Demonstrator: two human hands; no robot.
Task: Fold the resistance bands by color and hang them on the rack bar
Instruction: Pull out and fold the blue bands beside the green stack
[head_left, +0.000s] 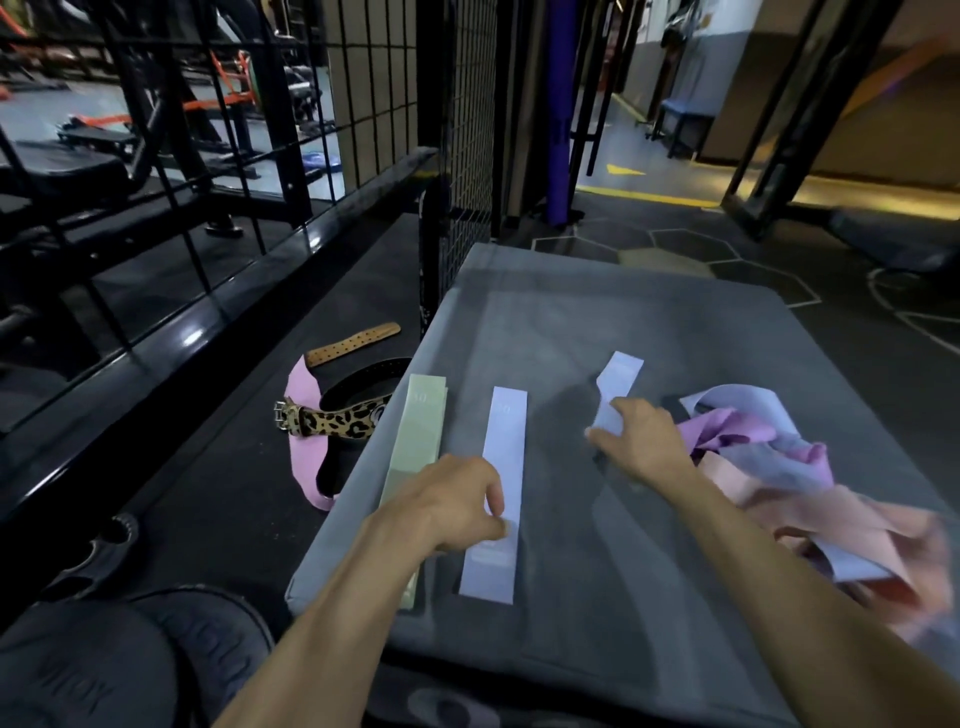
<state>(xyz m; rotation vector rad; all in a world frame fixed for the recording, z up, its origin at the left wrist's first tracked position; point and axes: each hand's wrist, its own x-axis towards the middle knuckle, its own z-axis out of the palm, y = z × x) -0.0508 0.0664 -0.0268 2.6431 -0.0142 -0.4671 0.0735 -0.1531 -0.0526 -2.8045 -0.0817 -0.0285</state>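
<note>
bare forearms, no sleeves; dark trousers (78, 670) at lower left.

Head camera looks forward and down, close over the grey mat (597, 322).

Folded bands (497, 488) left of pile (810, 467)
</note>
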